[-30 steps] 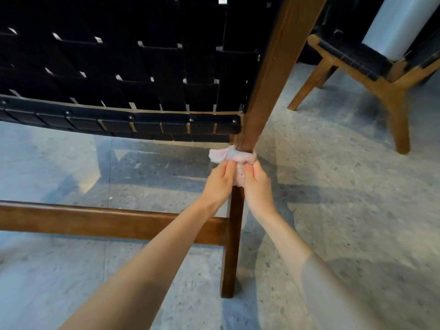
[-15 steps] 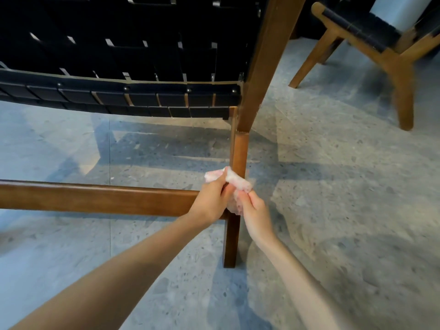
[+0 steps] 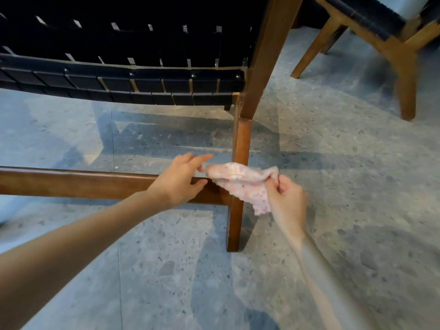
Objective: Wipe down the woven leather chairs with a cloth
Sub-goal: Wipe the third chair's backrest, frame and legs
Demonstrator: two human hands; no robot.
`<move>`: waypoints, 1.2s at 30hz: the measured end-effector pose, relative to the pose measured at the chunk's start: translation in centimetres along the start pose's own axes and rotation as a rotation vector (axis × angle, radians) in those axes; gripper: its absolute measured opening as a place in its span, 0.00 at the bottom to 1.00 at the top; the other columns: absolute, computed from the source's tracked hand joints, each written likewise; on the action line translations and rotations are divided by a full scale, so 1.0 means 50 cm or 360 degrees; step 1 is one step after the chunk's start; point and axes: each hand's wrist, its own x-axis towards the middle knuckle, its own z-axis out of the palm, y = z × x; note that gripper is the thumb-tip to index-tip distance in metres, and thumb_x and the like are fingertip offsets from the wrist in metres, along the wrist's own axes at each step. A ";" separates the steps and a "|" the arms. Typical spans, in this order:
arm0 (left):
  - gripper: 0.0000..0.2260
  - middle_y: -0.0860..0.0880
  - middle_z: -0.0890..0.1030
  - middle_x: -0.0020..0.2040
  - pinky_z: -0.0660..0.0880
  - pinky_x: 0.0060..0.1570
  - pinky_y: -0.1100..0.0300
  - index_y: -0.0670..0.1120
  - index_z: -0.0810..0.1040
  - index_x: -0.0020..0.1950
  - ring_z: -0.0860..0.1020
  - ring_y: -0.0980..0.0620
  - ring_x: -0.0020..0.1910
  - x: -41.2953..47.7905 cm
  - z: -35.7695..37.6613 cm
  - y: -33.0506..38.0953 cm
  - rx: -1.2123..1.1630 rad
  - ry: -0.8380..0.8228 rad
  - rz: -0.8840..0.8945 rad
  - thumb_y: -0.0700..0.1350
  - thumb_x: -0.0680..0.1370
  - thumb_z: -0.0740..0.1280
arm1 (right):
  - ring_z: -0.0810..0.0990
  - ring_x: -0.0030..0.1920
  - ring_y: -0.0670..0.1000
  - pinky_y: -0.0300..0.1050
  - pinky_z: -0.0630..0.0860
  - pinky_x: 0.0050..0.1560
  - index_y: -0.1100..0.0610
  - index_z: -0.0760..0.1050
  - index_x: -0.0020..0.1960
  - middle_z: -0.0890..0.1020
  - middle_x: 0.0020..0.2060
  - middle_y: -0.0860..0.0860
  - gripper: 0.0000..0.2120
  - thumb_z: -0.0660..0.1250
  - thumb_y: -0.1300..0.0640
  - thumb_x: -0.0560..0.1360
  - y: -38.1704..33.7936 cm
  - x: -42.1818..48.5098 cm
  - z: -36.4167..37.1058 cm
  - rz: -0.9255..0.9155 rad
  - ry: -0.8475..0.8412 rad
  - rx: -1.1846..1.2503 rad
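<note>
Cloth (image 3: pixel 242 184) drapes in front of the chair leg (image 3: pixel 241 139), pinched by your right hand (image 3: pixel 287 201); your left hand (image 3: pixel 177 179) has let go, fingers relaxed over the crossbar (image 3: pixel 71 183). Another chair (image 3: pixel 406 75) stands beyond.

I look down at a grey floor (image 3: pixel 333 163) with little dark and light specks in it. A thin straight line (image 3: pixel 113 144) runs along it where two big tiles meet. Long dark shadows (image 3: pixel 166 129) lie on the floor. Up in the right corner is something pale (image 3: pixel 400 4), too blurry to tell.
</note>
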 end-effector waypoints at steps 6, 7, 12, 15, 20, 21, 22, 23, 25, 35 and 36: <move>0.26 0.46 0.65 0.74 0.65 0.68 0.51 0.57 0.50 0.79 0.65 0.44 0.70 0.000 0.001 -0.041 0.0309 -0.0366 -0.0167 0.53 0.83 0.56 | 0.77 0.39 0.41 0.39 0.70 0.39 0.57 0.76 0.54 0.79 0.39 0.48 0.13 0.56 0.51 0.83 -0.085 0.056 0.105 -0.0067 -0.0011 0.0106; 0.26 0.46 0.68 0.73 0.66 0.68 0.51 0.57 0.50 0.79 0.68 0.44 0.69 -0.005 0.004 -0.048 0.0302 -0.0362 -0.0166 0.52 0.83 0.56 | 0.79 0.49 0.41 0.38 0.74 0.47 0.54 0.72 0.65 0.81 0.50 0.48 0.17 0.55 0.48 0.82 -0.093 0.057 0.129 -0.0050 -0.0061 0.0117; 0.26 0.46 0.67 0.73 0.58 0.73 0.52 0.54 0.49 0.79 0.65 0.44 0.72 -0.031 0.006 -0.065 0.0351 -0.0336 -0.0108 0.49 0.84 0.56 | 0.77 0.62 0.54 0.36 0.71 0.54 0.57 0.59 0.75 0.75 0.66 0.53 0.29 0.62 0.46 0.79 -0.081 0.061 0.174 -0.0167 0.0190 -0.0197; 0.25 0.46 0.67 0.73 0.53 0.74 0.52 0.54 0.50 0.79 0.63 0.44 0.73 -0.034 0.007 -0.067 0.0320 -0.0311 -0.0101 0.48 0.84 0.56 | 0.81 0.56 0.53 0.33 0.71 0.47 0.57 0.63 0.71 0.79 0.59 0.54 0.24 0.62 0.49 0.80 -0.068 0.056 0.181 -0.0183 0.0279 -0.0237; 0.24 0.45 0.68 0.73 0.48 0.75 0.51 0.53 0.54 0.79 0.64 0.45 0.73 -0.029 0.015 -0.072 0.0346 -0.0302 -0.0039 0.47 0.84 0.55 | 0.83 0.49 0.57 0.40 0.73 0.40 0.60 0.60 0.73 0.82 0.50 0.58 0.27 0.61 0.48 0.80 0.002 -0.011 0.180 -0.0242 0.0174 -0.0330; 0.23 0.45 0.68 0.73 0.48 0.75 0.50 0.53 0.54 0.79 0.64 0.45 0.73 -0.028 0.016 -0.073 0.0342 -0.0301 -0.0039 0.47 0.84 0.55 | 0.83 0.48 0.58 0.40 0.71 0.39 0.61 0.60 0.73 0.82 0.48 0.59 0.28 0.61 0.48 0.80 0.020 -0.027 0.177 -0.0251 0.0146 -0.0361; 0.23 0.45 0.68 0.73 0.48 0.75 0.49 0.53 0.55 0.79 0.64 0.44 0.73 -0.028 0.018 -0.074 0.0338 -0.0293 -0.0036 0.47 0.84 0.55 | 0.83 0.48 0.58 0.40 0.70 0.39 0.62 0.61 0.73 0.82 0.48 0.59 0.27 0.61 0.48 0.79 0.037 -0.043 0.175 -0.0240 0.0109 -0.0375; 0.23 0.45 0.68 0.73 0.48 0.76 0.49 0.52 0.55 0.79 0.64 0.44 0.73 -0.027 0.020 -0.075 0.0334 -0.0283 -0.0031 0.47 0.84 0.56 | 0.82 0.49 0.59 0.41 0.71 0.39 0.62 0.62 0.72 0.82 0.49 0.59 0.27 0.61 0.49 0.79 0.054 -0.057 0.172 -0.0219 0.0065 -0.0375; 0.23 0.45 0.68 0.73 0.48 0.76 0.48 0.52 0.55 0.79 0.64 0.44 0.73 -0.029 0.024 -0.075 0.0342 -0.0270 -0.0026 0.47 0.84 0.56 | 0.82 0.50 0.60 0.45 0.74 0.40 0.63 0.62 0.71 0.82 0.51 0.60 0.27 0.62 0.49 0.79 0.084 -0.085 0.171 -0.0165 -0.0025 -0.0388; 0.25 0.46 0.61 0.76 0.47 0.76 0.49 0.52 0.49 0.79 0.58 0.44 0.76 -0.039 0.023 -0.067 0.0490 -0.0336 -0.0057 0.48 0.84 0.55 | 0.76 0.61 0.54 0.38 0.68 0.52 0.58 0.60 0.68 0.74 0.63 0.54 0.25 0.67 0.54 0.77 0.119 -0.136 0.161 0.0175 -0.0346 -0.0184; 0.26 0.46 0.60 0.77 0.48 0.77 0.49 0.53 0.49 0.79 0.57 0.44 0.76 -0.040 0.023 -0.068 0.0497 -0.0338 -0.0060 0.49 0.84 0.55 | 0.74 0.62 0.53 0.37 0.67 0.53 0.57 0.59 0.69 0.74 0.63 0.54 0.26 0.68 0.55 0.77 0.109 -0.123 0.156 0.0209 -0.0377 -0.0159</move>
